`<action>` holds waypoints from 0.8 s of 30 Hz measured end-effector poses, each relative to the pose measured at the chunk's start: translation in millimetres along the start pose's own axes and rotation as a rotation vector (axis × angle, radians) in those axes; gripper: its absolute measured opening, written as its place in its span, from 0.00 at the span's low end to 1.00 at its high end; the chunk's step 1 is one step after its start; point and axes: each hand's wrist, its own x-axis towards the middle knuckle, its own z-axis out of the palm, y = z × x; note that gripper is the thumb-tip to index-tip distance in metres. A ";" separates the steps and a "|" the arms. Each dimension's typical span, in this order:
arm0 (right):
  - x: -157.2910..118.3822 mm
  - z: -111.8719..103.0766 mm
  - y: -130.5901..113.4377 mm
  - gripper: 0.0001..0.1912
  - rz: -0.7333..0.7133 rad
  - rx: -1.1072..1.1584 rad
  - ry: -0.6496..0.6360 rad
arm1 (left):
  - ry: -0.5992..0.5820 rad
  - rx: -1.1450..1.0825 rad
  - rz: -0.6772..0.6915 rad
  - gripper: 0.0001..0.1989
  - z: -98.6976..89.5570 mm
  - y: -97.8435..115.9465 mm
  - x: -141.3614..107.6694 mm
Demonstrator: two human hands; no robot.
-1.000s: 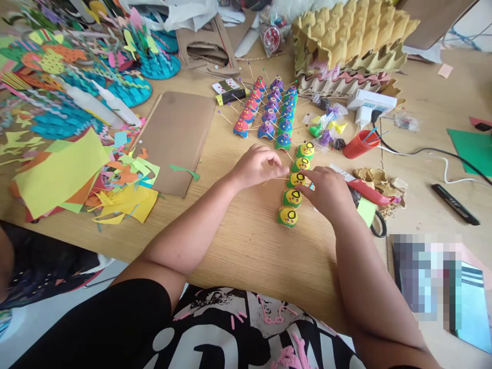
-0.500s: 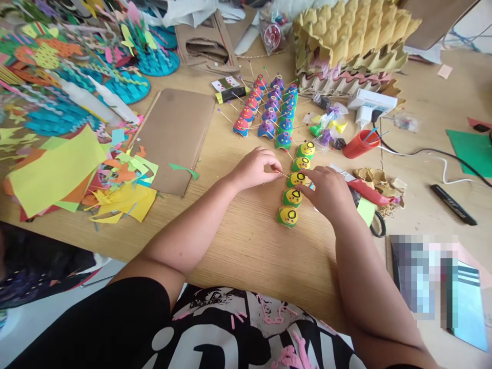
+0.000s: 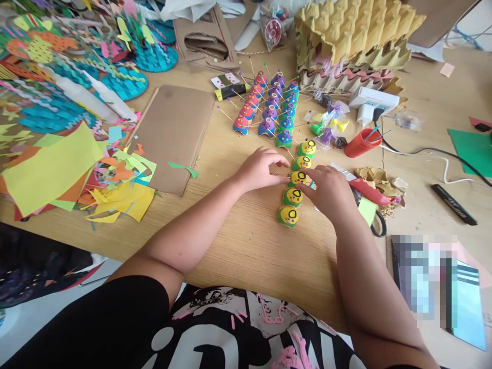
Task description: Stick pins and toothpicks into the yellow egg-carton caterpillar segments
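Observation:
A row of joined yellow-and-green egg-carton cups (image 3: 288, 216) with smiley faces and black rings stands on the table in front of me. My left hand (image 3: 265, 169) is at the left side of the middle cup, fingers curved with the tips near its edge; what they hold, if anything, is too small to make out. My right hand (image 3: 326, 190) grips the middle cup from the right, thumb and fingers against it. Behind stand a red row (image 3: 241, 123), a purple row (image 3: 266, 126) and a blue-green row (image 3: 285, 137), with thin sticks poking out.
Paper scraps (image 3: 49, 169) and a cardboard sheet (image 3: 172, 133) lie at the left. Egg trays (image 3: 357, 31) are stacked at the back. A red cup (image 3: 360, 144), a power adapter (image 3: 372, 102) with cables and a black marker (image 3: 453, 204) are on the right.
My left hand has moved slightly right, closer to the middle cup. The thin stick seen between its fingertips and the cup no longer shows. My right hand stays on the cup.

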 end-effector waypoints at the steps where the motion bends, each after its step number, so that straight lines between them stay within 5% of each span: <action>1: 0.0 0.4 0.3 0.19 -0.003 0.001 0.004 | -0.018 0.052 0.004 0.19 -2.2 -1.8 -0.5; 9: -1.3 1.7 1.8 0.18 -0.035 0.012 0.042 | -0.092 0.102 -0.021 0.03 -7.3 -8.2 -1.5; 24: -0.8 0.4 0.4 0.18 -0.026 -0.002 0.030 | 0.028 -0.278 -0.171 0.05 13.2 10.0 1.1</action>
